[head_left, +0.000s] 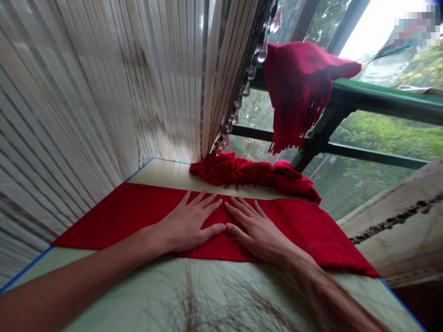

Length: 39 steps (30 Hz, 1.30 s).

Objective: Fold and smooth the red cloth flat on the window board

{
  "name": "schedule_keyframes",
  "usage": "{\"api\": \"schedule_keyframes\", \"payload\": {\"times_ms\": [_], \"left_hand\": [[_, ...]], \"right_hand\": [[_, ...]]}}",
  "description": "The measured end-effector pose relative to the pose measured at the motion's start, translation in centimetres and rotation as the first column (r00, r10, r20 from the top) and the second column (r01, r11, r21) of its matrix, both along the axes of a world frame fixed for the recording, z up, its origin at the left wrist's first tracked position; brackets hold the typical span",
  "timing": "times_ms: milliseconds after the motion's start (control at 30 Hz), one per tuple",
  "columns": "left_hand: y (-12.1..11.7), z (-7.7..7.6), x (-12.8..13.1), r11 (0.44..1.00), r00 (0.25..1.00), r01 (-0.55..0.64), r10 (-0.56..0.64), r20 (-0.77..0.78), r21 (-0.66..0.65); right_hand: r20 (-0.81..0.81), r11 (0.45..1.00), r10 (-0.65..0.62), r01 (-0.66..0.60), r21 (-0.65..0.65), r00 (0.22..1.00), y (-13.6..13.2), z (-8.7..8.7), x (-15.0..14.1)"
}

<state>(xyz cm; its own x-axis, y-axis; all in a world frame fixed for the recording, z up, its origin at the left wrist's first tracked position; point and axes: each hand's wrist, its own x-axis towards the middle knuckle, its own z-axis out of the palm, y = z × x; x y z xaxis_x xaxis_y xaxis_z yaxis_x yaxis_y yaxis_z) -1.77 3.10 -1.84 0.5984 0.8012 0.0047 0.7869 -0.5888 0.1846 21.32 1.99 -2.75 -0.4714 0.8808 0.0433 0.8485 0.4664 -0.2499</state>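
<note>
A red cloth (104, 210), folded into a long flat strip, lies across the pale table (166, 295) from its left edge to its right edge. My left hand (194, 219) rests flat on the middle of the cloth, palm down with fingers spread. Beside it, my right hand (252, 228) also lies palm down on the cloth, fingers stretched out. The two thumbs nearly meet, and I cannot tell whether they touch. Neither hand grasps anything.
A crumpled red scarf (249, 170) with fringe lies along the table's far edge. Another fringed red scarf (301, 83) hangs over a dark green window rail (391, 103). A striped sheer curtain (138, 83) hangs at the left, a beige curtain (408, 226) at the right.
</note>
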Motion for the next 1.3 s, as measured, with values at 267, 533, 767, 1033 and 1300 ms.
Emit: {"api": "schedule_keyframes", "payload": {"times_ms": [267,533,767,1033,1300], "left_hand": [[0.8,-0.8,-0.7,0.998,0.998,-0.062,0.062,0.015,0.015],[0.9,-1.3,-0.4,0.993,0.994,-0.102,0.100,0.049,0.056],[1.2,-1.3,-1.4,0.996,0.995,-0.085,0.083,0.059,0.038],[1.3,0.7,4.0,0.987,0.994,-0.089,0.079,0.073,0.134],[2.1,-1.6,8.6,0.986,0.992,-0.026,0.006,0.124,0.162]], "right_hand": [[0.047,0.983,-0.180,0.181,-0.017,0.983,1.2,-0.5,2.3],[-0.037,0.999,-0.035,0.033,-0.039,0.999,0.4,0.3,-0.3],[-0.024,0.981,-0.191,0.191,-0.021,0.981,1.1,0.1,2.5],[-0.006,0.984,-0.177,0.177,0.036,0.984,0.8,-0.2,2.3],[0.004,0.988,-0.152,0.152,0.024,0.988,1.2,-0.5,3.0]]}}
